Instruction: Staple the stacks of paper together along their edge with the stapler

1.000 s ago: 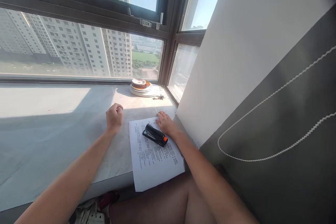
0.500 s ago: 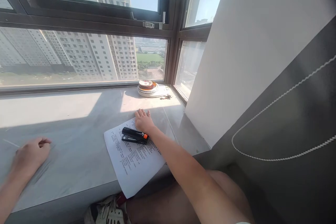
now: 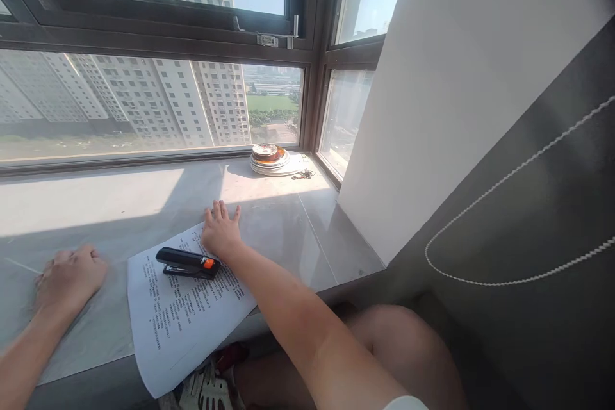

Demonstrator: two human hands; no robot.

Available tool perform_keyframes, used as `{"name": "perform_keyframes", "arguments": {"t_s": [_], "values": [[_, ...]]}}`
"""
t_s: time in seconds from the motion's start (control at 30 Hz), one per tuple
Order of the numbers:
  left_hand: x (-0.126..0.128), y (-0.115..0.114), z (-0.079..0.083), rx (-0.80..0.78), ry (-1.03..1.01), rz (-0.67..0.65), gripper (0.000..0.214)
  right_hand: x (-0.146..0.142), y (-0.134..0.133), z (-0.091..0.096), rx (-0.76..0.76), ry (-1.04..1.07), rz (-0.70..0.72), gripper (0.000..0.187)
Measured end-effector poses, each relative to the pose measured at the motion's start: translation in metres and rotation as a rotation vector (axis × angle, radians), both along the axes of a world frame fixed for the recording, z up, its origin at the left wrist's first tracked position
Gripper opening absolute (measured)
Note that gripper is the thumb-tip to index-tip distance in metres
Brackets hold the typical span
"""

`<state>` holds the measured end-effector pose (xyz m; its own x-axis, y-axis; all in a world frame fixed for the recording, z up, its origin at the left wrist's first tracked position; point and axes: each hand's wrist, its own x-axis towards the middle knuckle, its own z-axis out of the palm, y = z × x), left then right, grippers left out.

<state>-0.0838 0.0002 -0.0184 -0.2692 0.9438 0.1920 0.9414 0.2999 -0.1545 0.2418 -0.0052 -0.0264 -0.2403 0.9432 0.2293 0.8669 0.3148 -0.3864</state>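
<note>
My right hand [image 3: 221,230] lies palm down on the upper right edge of a printed sheet of paper [image 3: 158,327], its fingers spread. A black stapler [image 3: 186,262] with an orange patch at one end rests on the paper, just left of my right wrist. The paper's lower corner hangs past the sill's front edge, and my right forearm crosses its right side. My left hand [image 3: 72,278] is on the grey sill to the left, apart from the paper. Its fingers look curled under in a loose fist, slightly blurred, with nothing visible in them.
A stack of plates [image 3: 269,163] sits at the back corner of the windowsill [image 3: 288,230], with a small dark object [image 3: 302,174] beside it. Dark window frames [image 3: 144,45] stand behind. A white beaded cord [image 3: 480,205] hangs at right. A shoe [image 3: 211,391] shows below.
My right hand has moved left, and the paper has slid left with the stapler on it. My left hand has turned and shifted slightly right.
</note>
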Motion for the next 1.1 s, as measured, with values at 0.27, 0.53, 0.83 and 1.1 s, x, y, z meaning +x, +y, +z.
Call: {"name": "perform_keyframes", "arguments": {"t_s": [0.27,0.53,0.83,1.1], "values": [[0.018,-0.012,0.014,0.053,-0.139,-0.007,0.028,0.054,-0.037,0.005,-0.011,-0.104,-0.109,0.067],[0.021,-0.023,0.023,0.050,-0.201,-0.061,0.027,0.146,-0.041,0.009,-0.095,-0.230,-0.279,0.068],[0.148,-0.021,0.017,0.339,-0.636,-0.533,0.021,0.173,-0.028,0.004,-0.123,-0.196,-0.366,0.067],[0.320,-0.011,0.015,0.288,-1.276,-0.638,0.029,0.194,-0.042,0.020,0.028,-0.015,-0.405,0.051]]}}
